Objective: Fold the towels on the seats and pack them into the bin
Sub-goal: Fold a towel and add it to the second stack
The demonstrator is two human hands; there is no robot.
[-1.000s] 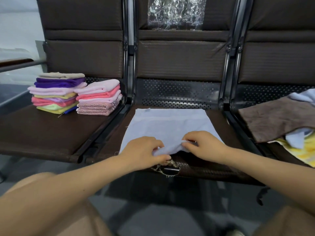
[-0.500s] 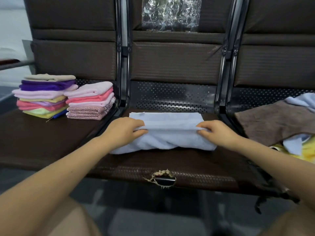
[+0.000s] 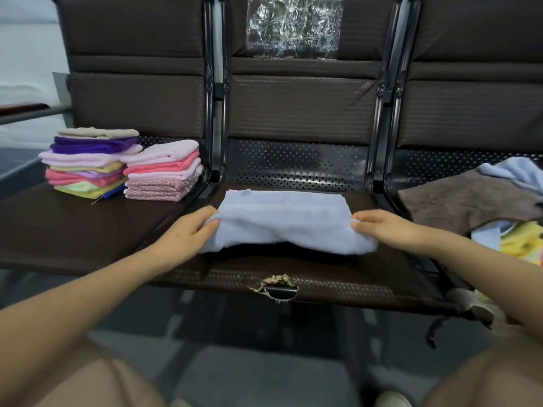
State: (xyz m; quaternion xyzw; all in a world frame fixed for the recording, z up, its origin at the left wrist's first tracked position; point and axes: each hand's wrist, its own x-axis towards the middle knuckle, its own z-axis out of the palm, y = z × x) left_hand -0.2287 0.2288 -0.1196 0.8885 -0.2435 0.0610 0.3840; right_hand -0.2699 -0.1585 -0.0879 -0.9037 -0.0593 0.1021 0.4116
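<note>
A: Where is the light-blue towel [image 3: 282, 221]?
B: On the middle seat [image 3: 338, 277], half folded; left hand [image 3: 188, 233] and right hand [image 3: 385, 227] each curl fingers round an end.
A: Risk?
B: Uneven pulling may skew the fold; the sagging front edge may slip forward.

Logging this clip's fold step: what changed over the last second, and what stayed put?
The near edge of the blue towel, pinched at mid-front a second ago, was carried away from the person and folded over the far half. The left hand and right hand slid apart and now grip the towel's two ends. The folded stacks on the left seat and the loose pile on the right stayed put.
</note>
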